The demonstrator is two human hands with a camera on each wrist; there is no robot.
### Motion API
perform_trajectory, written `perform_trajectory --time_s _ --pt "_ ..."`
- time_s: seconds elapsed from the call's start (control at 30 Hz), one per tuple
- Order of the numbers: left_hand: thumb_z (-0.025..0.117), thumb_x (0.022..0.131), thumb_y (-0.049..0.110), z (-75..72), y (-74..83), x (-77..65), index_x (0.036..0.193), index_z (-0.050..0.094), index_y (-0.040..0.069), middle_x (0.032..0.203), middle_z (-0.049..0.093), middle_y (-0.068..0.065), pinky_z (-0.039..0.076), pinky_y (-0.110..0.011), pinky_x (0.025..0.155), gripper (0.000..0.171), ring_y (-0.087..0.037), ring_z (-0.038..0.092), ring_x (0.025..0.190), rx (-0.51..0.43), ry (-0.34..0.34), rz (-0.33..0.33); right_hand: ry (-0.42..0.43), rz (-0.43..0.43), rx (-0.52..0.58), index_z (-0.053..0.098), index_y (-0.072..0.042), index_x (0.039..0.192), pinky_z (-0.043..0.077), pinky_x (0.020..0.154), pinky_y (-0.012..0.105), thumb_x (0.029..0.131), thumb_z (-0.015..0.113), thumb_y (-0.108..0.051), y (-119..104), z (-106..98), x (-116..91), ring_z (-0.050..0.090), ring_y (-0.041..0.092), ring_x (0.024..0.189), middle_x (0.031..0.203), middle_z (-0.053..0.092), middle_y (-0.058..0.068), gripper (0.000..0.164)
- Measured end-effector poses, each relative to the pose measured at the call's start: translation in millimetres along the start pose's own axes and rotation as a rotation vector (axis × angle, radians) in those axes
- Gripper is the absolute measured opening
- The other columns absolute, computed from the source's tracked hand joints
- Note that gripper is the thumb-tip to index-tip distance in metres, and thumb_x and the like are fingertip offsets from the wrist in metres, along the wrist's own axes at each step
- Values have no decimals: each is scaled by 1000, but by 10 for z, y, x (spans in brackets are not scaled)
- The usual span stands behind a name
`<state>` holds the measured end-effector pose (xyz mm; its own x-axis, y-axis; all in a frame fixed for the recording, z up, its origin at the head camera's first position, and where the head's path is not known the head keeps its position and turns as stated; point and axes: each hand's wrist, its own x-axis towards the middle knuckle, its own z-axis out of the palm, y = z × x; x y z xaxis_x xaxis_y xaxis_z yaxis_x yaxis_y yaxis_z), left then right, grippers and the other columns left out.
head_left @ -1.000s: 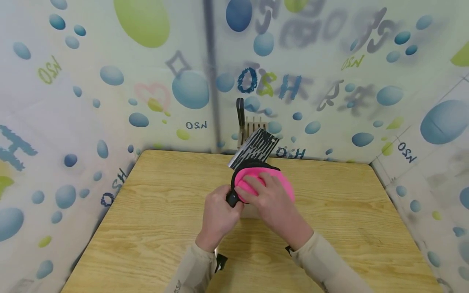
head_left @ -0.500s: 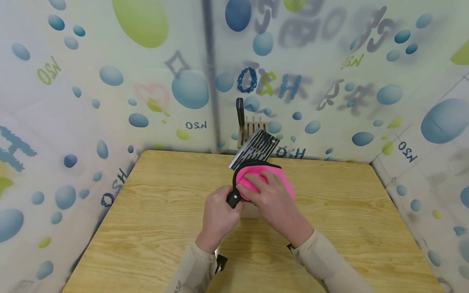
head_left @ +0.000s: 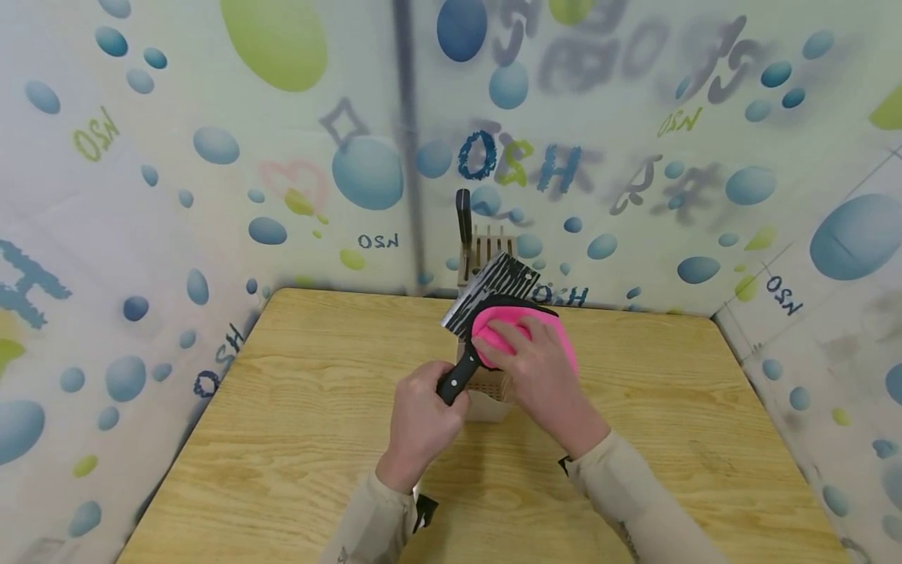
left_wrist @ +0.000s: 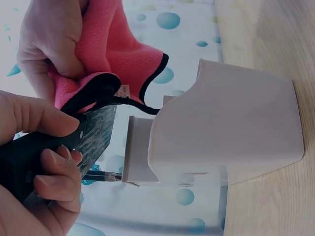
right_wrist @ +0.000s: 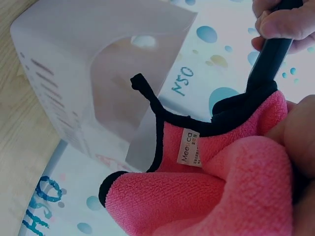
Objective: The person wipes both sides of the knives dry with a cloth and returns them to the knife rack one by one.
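My left hand [head_left: 423, 419] grips the black handle of a cleaver [head_left: 491, 288] held in the air, its patterned blade tilted toward the back. Pressed over the base of the blade is a pink cloth [head_left: 496, 316] with black edging, which my right hand [head_left: 548, 384] pinches and bunches. In the right wrist view, folds and a white label [right_wrist: 189, 146] show on the cloth. Part of the blade is hidden beneath it. Just below and behind both hands stands a pale knife holder [left_wrist: 226, 118] on the table, partly covered by the cloth and hands in the head view.
Another knife's black handle [head_left: 463, 215] sticks up from the slotted back of the holder. The wooden table [head_left: 303, 407] meets a wall [head_left: 310, 235] printed with blue and green spots right behind it.
My right hand has slid the cloth up and to the right, away from my left hand. More of the cleaver's black handle and the holder below now show.
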<state>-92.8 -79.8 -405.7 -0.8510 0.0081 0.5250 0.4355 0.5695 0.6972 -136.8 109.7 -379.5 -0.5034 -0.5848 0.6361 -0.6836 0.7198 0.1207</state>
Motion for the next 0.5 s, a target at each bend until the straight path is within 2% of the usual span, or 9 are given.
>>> perform_trajectory --time_s 0.27,0.5 --pt "70 72 -2 -17 -2 -7 86 72 0 72 65 -4 41 -24 52 14 -12 52 59 3 8 5 -2 50 7 78 -16 120 52 91 55 80 51 17 135 44 -8 60 46 106 124 69 17 59" --pt "71 73 -3 -27 4 -11 87 72 -1 72 66 -5 43 -23 52 14 -12 53 58 -5 11 1 10 74 55 78 -16 120 51 93 54 79 44 20 88 52 -30 60 44 104 121 71 17 64"
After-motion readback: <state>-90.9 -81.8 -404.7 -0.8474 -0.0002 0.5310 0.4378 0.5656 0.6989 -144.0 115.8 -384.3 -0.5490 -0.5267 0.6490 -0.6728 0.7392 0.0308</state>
